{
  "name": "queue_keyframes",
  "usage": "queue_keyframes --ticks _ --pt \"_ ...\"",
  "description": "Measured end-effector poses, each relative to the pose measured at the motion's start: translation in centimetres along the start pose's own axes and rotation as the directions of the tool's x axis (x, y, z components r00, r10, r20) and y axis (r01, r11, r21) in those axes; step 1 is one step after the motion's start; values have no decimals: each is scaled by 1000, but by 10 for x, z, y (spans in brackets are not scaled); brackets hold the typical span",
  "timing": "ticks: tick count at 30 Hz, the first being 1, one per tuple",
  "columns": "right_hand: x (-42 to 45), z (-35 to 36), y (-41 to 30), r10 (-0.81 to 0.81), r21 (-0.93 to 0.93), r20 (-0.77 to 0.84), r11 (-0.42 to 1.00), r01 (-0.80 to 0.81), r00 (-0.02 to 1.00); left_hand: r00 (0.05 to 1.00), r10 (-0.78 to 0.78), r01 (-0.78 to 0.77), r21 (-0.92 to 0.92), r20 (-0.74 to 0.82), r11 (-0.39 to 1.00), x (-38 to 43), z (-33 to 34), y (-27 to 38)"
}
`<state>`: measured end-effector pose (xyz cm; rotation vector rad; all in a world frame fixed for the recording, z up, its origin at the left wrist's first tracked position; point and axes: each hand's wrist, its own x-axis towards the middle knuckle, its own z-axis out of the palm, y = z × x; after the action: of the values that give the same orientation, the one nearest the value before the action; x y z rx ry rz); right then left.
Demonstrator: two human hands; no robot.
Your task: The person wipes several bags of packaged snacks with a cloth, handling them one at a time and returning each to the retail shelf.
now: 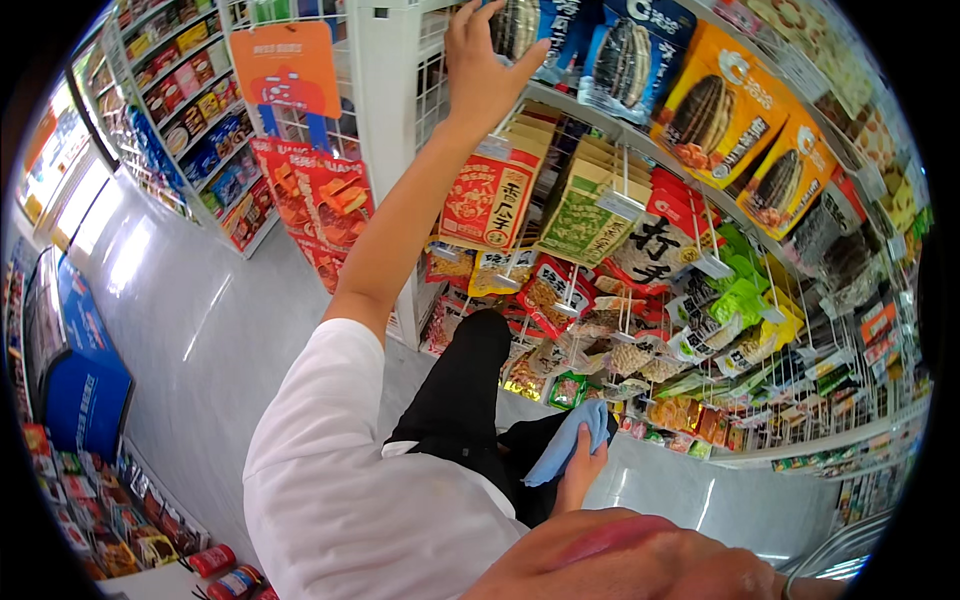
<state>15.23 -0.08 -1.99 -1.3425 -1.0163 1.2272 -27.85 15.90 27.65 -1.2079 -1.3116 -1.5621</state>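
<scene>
My left hand (489,71) is stretched out to the upper shelf with its fingers spread. It lies over the edge of a blue sunflower seed bag (559,37); whether it presses on the bag I cannot tell. Another blue seed bag (626,60) stands to the right of it, and yellow-orange seed bags (720,105) follow along the same shelf. Low down, near my knee, my right hand (583,469) holds a folded light blue cloth (566,442).
Under the shelf, red paper seed packets (491,195) and green ones (596,199) hang on metal hooks. A white post (390,97) and red snack bags (322,202) stand left of my arm. Grey floor (195,315), a blue display case (82,382) and fire extinguishers (232,581) lie farther left.
</scene>
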Motion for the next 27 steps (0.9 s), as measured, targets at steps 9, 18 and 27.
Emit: queue_keyframes --ticks 9,18,27 --pt "2 7 -7 -59 8 -14 998 59 998 974 0 10 -41 227 999 21 34 62" --pt "-4 -4 7 -50 -46 -31 998 49 998 786 -381 339 176 487 924 36 47 91" --pt "-6 -18 8 -59 -44 -62 997 57 996 955 -68 116 -154 288 981 9 80 31"
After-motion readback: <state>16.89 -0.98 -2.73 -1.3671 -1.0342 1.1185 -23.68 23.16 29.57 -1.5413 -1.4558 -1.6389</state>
